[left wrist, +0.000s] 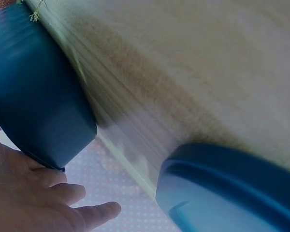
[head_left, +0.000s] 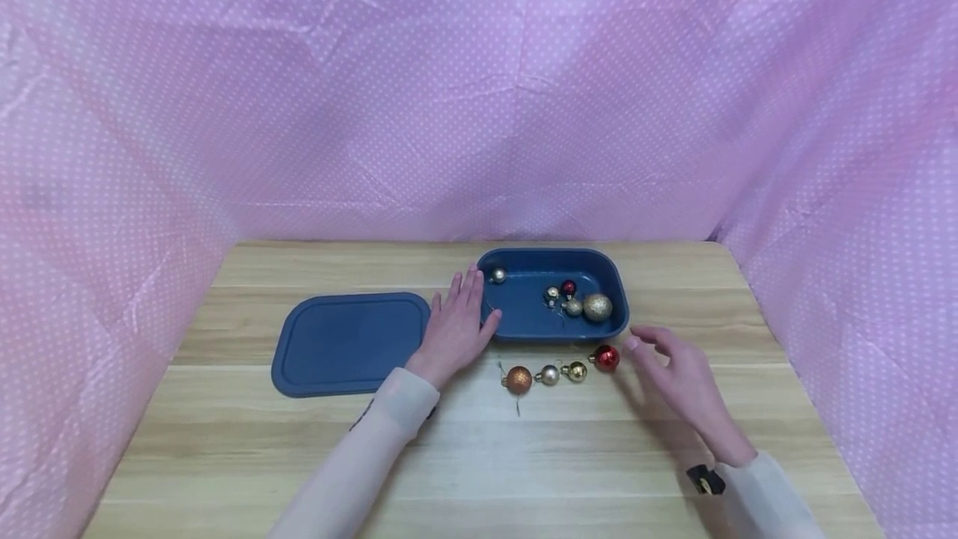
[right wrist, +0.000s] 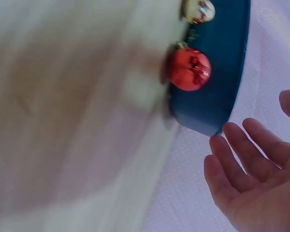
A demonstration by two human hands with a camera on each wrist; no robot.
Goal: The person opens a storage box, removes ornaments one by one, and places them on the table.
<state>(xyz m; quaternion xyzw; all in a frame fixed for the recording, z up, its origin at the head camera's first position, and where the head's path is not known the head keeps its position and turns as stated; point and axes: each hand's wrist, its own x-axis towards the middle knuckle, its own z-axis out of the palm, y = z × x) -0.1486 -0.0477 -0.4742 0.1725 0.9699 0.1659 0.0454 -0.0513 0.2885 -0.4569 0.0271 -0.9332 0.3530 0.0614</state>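
A blue box (head_left: 524,334) stands on the table with several small gold and silver baubles and a dark red bauble (head_left: 569,287) inside, next to a larger gold glitter ball (head_left: 597,308). My left hand (head_left: 456,331) rests its extended fingers on the box's left rim. My right hand (head_left: 677,373) hovers empty by the box's front right corner, fingers loosely bent, near a shiny red bauble (head_left: 605,358). In front of the box lie that red one, a gold bauble (head_left: 575,371), a silver bauble (head_left: 550,375) and a copper glitter bauble (head_left: 519,380).
A blue lid (head_left: 348,343) lies flat on the wooden table (head_left: 479,472), left of the box. Pink dotted cloth (head_left: 479,106) hangs behind and at both sides of the table.
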